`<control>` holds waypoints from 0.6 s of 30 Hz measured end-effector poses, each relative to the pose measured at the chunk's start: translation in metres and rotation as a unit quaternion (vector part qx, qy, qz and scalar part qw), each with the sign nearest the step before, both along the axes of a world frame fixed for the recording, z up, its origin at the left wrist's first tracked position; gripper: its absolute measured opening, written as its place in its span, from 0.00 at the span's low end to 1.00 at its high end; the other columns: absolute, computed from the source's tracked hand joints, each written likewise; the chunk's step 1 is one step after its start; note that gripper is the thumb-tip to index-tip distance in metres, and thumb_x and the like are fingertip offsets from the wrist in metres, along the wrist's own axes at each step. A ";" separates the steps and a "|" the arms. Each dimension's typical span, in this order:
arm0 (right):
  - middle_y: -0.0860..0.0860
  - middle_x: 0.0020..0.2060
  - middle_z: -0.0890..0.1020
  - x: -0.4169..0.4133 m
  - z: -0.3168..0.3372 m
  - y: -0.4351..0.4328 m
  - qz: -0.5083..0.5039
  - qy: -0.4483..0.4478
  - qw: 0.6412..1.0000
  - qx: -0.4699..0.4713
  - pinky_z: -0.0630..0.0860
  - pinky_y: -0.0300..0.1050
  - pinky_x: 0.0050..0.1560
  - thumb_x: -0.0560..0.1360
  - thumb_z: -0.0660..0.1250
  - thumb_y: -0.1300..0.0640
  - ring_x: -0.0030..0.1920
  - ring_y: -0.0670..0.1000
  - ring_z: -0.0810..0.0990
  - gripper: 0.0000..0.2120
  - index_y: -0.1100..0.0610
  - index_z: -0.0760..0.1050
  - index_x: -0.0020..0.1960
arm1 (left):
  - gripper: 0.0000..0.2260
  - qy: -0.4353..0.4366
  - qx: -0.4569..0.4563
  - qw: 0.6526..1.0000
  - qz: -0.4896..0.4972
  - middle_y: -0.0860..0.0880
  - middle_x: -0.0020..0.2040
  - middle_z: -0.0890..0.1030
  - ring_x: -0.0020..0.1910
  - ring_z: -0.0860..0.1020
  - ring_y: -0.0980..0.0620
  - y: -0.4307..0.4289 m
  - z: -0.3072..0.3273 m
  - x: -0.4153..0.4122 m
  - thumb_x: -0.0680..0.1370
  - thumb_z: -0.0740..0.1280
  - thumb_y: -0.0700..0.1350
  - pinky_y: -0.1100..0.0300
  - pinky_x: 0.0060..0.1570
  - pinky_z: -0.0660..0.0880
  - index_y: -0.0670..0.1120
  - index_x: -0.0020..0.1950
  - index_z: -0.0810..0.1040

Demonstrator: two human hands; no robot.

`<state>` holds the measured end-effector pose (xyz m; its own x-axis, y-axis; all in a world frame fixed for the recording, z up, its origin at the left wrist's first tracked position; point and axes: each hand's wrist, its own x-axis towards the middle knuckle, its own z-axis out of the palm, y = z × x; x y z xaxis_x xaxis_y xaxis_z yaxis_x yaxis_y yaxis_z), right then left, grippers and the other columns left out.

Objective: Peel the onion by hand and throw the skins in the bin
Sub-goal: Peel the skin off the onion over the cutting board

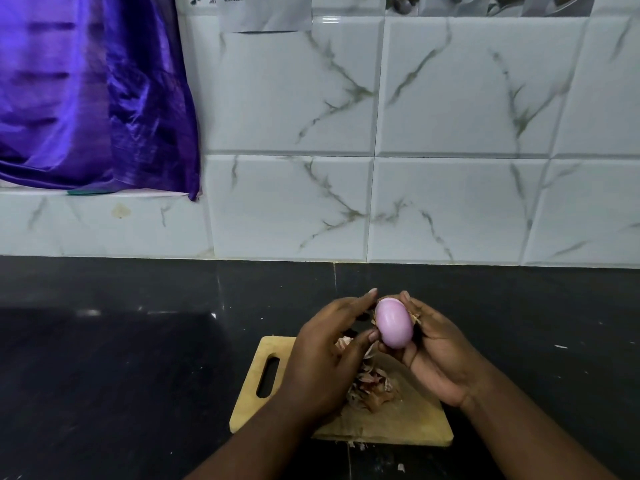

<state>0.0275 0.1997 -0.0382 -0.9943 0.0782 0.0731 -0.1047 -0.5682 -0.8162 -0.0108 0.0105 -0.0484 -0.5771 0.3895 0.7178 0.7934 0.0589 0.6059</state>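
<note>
A smooth pale purple onion (394, 323) is held above a wooden cutting board (252, 393). My right hand (436, 358) cups it from the right and below, with a scrap of dry skin showing between its fingers. My left hand (325, 358) touches the onion's left side with fingertips and thumb. A heap of brown papery skins (372, 389) lies on the board under my hands. No bin is in view.
The board, with a handle slot at its left, rests on a dark stone counter (121, 358). A white marbled tile wall (381, 150) rises behind. A purple curtain (86, 98) hangs at the upper left over a ledge. Small skin scraps lie near the board's front edge.
</note>
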 end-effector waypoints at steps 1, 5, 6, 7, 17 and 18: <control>0.65 0.56 0.82 0.000 -0.001 0.000 0.002 0.000 1.000 -0.004 0.82 0.57 0.53 0.78 0.71 0.49 0.49 0.60 0.84 0.24 0.65 0.77 0.66 | 0.23 0.005 0.007 1.000 0.003 0.59 0.67 0.83 0.67 0.80 0.58 0.001 -0.001 -0.001 0.79 0.74 0.39 0.55 0.63 0.81 0.52 0.74 0.79; 0.60 0.52 0.84 0.003 0.003 -0.005 0.005 0.020 1.000 0.011 0.84 0.51 0.37 0.75 0.67 0.56 0.42 0.57 0.85 0.12 0.60 0.78 0.56 | 0.19 0.012 0.043 0.999 0.025 0.57 0.62 0.86 0.63 0.83 0.61 0.003 -0.003 -0.002 0.77 0.76 0.37 0.56 0.59 0.83 0.49 0.67 0.85; 0.60 0.52 0.84 0.004 0.003 -0.006 0.008 0.022 1.000 0.011 0.84 0.50 0.36 0.76 0.66 0.57 0.42 0.57 0.85 0.10 0.60 0.78 0.55 | 0.18 0.010 0.053 0.998 0.031 0.57 0.60 0.87 0.61 0.84 0.61 0.003 -0.004 -0.002 0.77 0.77 0.37 0.56 0.58 0.83 0.49 0.65 0.86; 0.60 0.52 0.84 0.005 0.003 -0.006 0.011 0.025 1.000 0.011 0.84 0.50 0.37 0.76 0.65 0.57 0.43 0.57 0.85 0.09 0.59 0.76 0.55 | 0.16 0.009 0.061 0.997 0.036 0.57 0.58 0.87 0.59 0.84 0.61 0.004 -0.004 -0.002 0.76 0.77 0.36 0.56 0.57 0.83 0.48 0.63 0.87; 0.66 0.56 0.83 0.001 0.000 -0.005 -0.019 0.018 0.999 0.046 0.87 0.51 0.46 0.79 0.64 0.40 0.48 0.59 0.86 0.25 0.63 0.80 0.57 | 0.07 -0.153 0.113 0.982 0.012 0.52 0.43 0.89 0.46 0.88 0.52 0.005 -0.004 -0.003 0.76 0.78 0.37 0.45 0.49 0.85 0.49 0.47 0.90; 0.67 0.58 0.82 0.001 0.000 -0.003 -0.013 0.025 0.998 0.055 0.87 0.52 0.49 0.75 0.70 0.37 0.52 0.60 0.85 0.30 0.64 0.79 0.60 | 0.07 -0.174 0.122 0.977 0.007 0.51 0.43 0.89 0.46 0.88 0.51 0.005 -0.002 -0.003 0.76 0.77 0.36 0.43 0.50 0.85 0.49 0.46 0.90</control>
<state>0.0288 0.1964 -0.0384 -0.9869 0.0925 0.1325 -0.1607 -0.4726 -0.8665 -0.0143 0.0158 -0.0508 -0.8067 0.2213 0.5480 0.5373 -0.1118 0.8360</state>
